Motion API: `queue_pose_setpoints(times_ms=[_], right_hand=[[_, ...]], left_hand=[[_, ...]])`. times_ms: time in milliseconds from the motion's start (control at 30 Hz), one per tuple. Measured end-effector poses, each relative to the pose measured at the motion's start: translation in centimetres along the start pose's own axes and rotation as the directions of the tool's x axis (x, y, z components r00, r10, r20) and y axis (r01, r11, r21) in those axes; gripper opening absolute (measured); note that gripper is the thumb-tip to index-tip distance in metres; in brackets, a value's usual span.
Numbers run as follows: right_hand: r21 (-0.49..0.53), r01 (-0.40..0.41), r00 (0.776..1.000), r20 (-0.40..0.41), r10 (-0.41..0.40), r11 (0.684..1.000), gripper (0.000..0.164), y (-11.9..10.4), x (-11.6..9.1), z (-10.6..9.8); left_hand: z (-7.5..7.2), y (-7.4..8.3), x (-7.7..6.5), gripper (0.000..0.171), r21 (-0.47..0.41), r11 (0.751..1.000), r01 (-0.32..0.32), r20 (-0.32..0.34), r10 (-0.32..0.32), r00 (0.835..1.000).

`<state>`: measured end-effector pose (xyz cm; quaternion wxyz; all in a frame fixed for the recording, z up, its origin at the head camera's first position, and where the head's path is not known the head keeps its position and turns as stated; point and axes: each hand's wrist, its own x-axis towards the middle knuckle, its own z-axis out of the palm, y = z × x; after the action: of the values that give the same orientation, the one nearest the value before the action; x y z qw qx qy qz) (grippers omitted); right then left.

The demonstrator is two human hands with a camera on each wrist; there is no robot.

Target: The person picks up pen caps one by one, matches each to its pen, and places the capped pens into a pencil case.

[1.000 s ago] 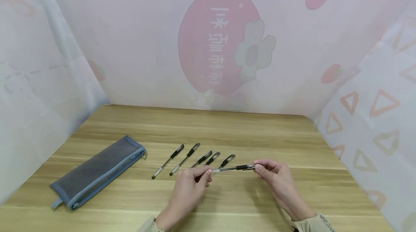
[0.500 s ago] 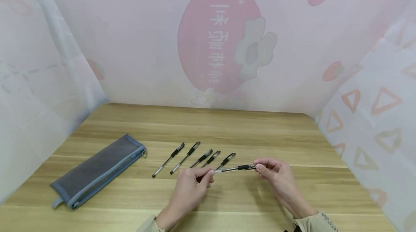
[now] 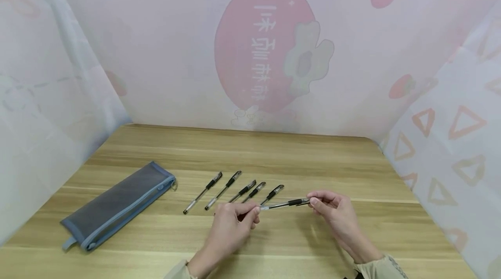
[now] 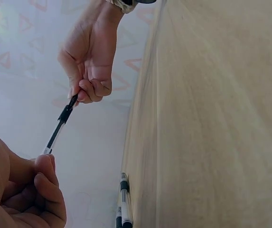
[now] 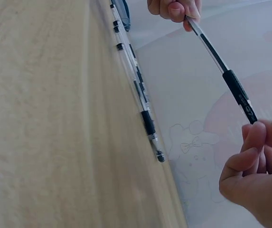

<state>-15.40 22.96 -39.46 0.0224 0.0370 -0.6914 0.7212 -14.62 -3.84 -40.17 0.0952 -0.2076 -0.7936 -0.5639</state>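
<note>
Both hands hold one gel pen (image 3: 295, 202) stretched nearly level above the table, clear barrel and black grip showing between them. My left hand (image 3: 231, 227) pinches its clear tail end between thumb and index finger. At the capped black end, my right hand (image 3: 334, 214) pinches with thumb and fingertips. In the right wrist view the black grip section of the pen (image 5: 235, 88) sits close to the right fingertips. Behind the left hand, several matching pens (image 3: 213, 181) lie slanted side by side on the table, some partly covered by that hand.
A grey mesh pencil case (image 3: 117, 200) with blue trim and a zip lies at the left of the wooden table (image 3: 313, 161). Printed cloth walls (image 3: 176, 53) rise at the back and both sides.
Both hands, with the pen between them, have drifted slightly to the right. Their grips look the same, and the other pens and the pencil case stay where they were.
</note>
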Motion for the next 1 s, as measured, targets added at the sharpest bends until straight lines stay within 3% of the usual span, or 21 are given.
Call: queue_pose_setpoints(times_ms=[167,300,700,1000], right_hand=[[0.010,0.021,0.999,0.029,-0.021,1.000,0.026,-0.08,0.00,-0.20],[0.000,-0.013,0.999,0.031,0.013,1.000,0.026,-0.01,0.03,-0.17],[-0.043,-0.055,0.998,-0.009,0.054,0.998,0.024,0.14,0.32,-0.36],[0.038,-0.102,0.995,0.024,0.101,0.994,0.024,0.43,0.36,-0.72]], left_hand=[[-0.09,0.03,0.11,0.013,-0.042,0.998,0.046,0.013,-0.045,0.999],[-0.09,-0.11,0.17,0.014,-0.039,0.997,0.064,0.020,-0.063,0.998],[0.02,-0.16,-0.12,0.017,-0.082,0.996,0.046,0.033,-0.044,0.998],[0.13,-0.15,-0.29,0.016,-0.082,0.993,0.085,0.056,-0.080,0.995]])
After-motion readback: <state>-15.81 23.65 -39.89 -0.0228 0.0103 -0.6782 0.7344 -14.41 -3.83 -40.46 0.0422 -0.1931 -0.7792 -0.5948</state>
